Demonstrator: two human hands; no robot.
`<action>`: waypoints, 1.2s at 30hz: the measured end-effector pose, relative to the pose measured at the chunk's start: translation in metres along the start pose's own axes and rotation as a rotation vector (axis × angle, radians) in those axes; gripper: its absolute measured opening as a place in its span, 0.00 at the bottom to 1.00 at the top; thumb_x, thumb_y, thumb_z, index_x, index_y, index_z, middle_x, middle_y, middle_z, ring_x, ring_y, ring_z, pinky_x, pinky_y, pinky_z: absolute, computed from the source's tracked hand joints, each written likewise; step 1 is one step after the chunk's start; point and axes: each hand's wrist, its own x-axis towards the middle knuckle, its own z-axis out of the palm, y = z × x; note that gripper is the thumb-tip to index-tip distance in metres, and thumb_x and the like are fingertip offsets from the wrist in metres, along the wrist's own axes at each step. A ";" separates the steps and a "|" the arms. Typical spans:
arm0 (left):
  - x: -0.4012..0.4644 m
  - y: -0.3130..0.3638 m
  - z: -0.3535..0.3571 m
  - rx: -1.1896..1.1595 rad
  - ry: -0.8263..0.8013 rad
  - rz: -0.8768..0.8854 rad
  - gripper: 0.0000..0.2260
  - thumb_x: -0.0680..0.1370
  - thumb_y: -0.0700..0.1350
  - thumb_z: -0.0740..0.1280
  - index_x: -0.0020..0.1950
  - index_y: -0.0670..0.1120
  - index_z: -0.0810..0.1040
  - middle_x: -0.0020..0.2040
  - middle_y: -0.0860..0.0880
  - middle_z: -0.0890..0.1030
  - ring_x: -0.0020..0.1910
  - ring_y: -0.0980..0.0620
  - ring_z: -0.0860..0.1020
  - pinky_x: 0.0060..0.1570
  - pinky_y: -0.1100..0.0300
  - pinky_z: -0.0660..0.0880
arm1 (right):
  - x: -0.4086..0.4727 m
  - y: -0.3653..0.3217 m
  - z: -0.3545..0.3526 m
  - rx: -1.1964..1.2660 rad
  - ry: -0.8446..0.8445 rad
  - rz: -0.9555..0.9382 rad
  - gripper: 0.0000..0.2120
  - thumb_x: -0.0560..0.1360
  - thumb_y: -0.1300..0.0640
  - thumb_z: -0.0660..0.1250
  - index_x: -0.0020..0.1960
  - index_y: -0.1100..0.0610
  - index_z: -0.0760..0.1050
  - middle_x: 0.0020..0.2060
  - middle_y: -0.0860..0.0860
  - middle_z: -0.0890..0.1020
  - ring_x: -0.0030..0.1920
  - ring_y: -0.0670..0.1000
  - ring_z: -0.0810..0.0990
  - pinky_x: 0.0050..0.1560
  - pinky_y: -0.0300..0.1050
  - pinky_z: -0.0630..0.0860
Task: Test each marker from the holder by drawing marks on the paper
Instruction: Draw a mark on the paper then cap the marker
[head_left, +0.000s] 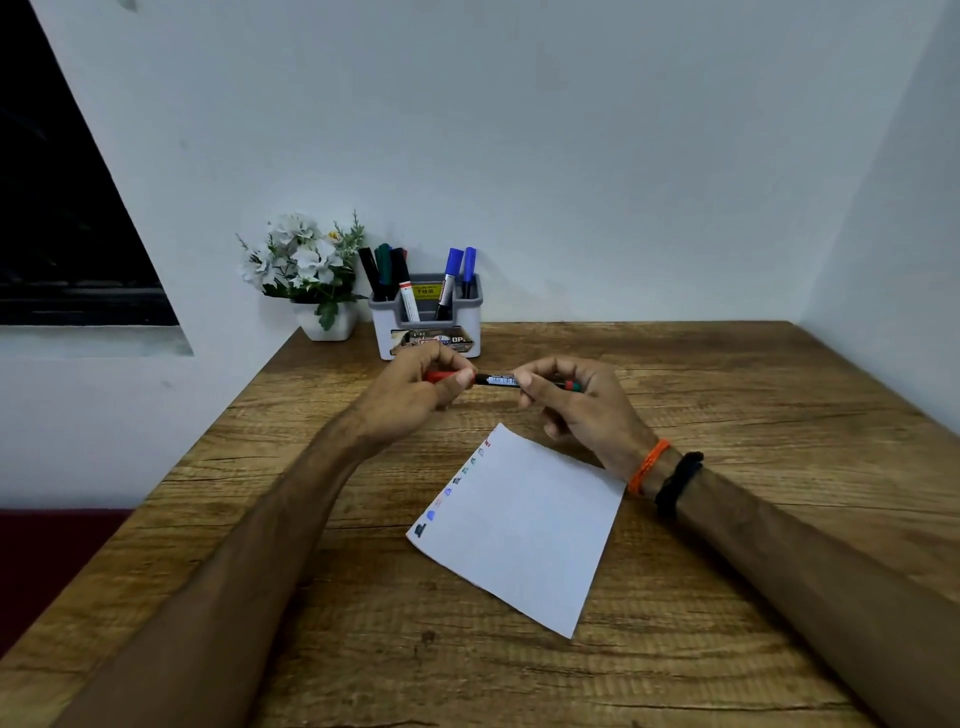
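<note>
A red-capped marker (496, 380) with a black barrel lies level between both hands above the table. My left hand (415, 397) grips its red cap (440, 375). My right hand (576, 400) grips the barrel; a small red and green end sticks out past the fingers. Whether cap and barrel are joined I cannot tell. Below the hands lies a white paper (524, 530) with a row of small coloured marks along its left edge. The grey holder (428, 317) stands behind the hands at the wall, with several black, green and blue markers upright in it.
A white pot of white flowers (311, 275) stands left of the holder at the table's back corner. The wooden table (727, 415) meets walls at the back and right; its left edge drops off to a dark red floor.
</note>
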 end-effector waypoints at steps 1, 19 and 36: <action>0.000 0.000 0.001 0.008 0.001 -0.009 0.02 0.79 0.40 0.66 0.47 0.45 0.77 0.38 0.49 0.77 0.37 0.53 0.73 0.41 0.57 0.71 | 0.001 0.001 0.000 0.001 -0.007 -0.015 0.06 0.78 0.61 0.68 0.49 0.64 0.79 0.30 0.47 0.80 0.23 0.44 0.70 0.23 0.35 0.68; -0.004 0.019 -0.003 -0.041 0.115 0.022 0.07 0.76 0.38 0.67 0.54 0.41 0.75 0.44 0.49 0.78 0.39 0.56 0.78 0.38 0.66 0.77 | 0.001 -0.007 0.009 -0.053 -0.038 -0.088 0.01 0.77 0.62 0.69 0.47 0.59 0.78 0.38 0.53 0.80 0.33 0.47 0.78 0.30 0.40 0.75; -0.007 0.033 0.007 -0.244 0.296 0.117 0.28 0.67 0.40 0.77 0.63 0.41 0.70 0.45 0.43 0.85 0.44 0.50 0.85 0.45 0.58 0.81 | 0.004 -0.043 0.018 -0.730 -0.083 -0.567 0.40 0.72 0.56 0.73 0.77 0.40 0.58 0.37 0.43 0.83 0.38 0.41 0.82 0.40 0.34 0.78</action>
